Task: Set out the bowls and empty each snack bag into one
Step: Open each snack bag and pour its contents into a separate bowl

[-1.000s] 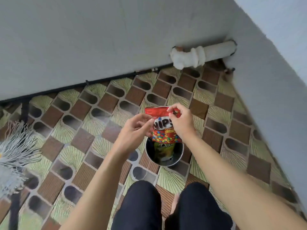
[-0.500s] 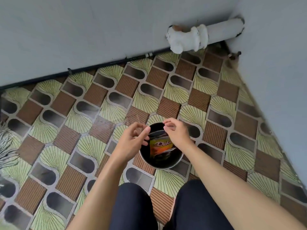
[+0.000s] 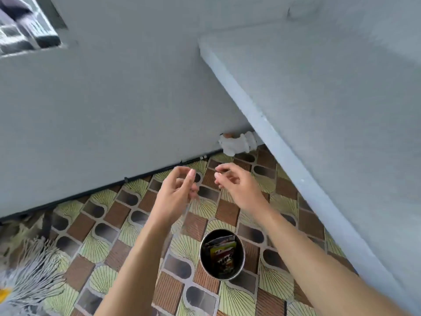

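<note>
Both hands were raised in the air before the grey wall [image 3: 114, 106], apart from one another and clear of the floor. The left hand [image 3: 176, 195] had its fingers loosely curled with the forefinger lifted. A faint translucent streak seemed to trail down from it, and I could not tell whether it pinched anything. The right hand [image 3: 239, 188], just beside the left and a little farther from the person, had relaxed, half-bent fingers, the thumb close to the forefinger, with nothing visible between them.

Below the right forearm, nearer the person than either hand, a round metal bowl [image 3: 201, 255] stood upright on the patterned floor [image 3: 107, 233]. Unopened snack bags [image 3: 222, 254] stood on end inside it, their tops level with the rim; the print on them was too blurred to read. Neither hand touched the bowl.

Beyond the right hand, a white pipe fitting [image 3: 237, 143] lay in the corner where the wall met a pale slanted ledge [image 3: 319, 110], which ran down the far side of the right arm. A dark cable [image 3: 136, 176] followed the foot of the wall beyond the left hand. Well to the outside of the left forearm lay the grey strands of a mop [image 3: 29, 277]. High above the left hand, a barred opening [image 3: 25, 26] broke the wall.
</note>
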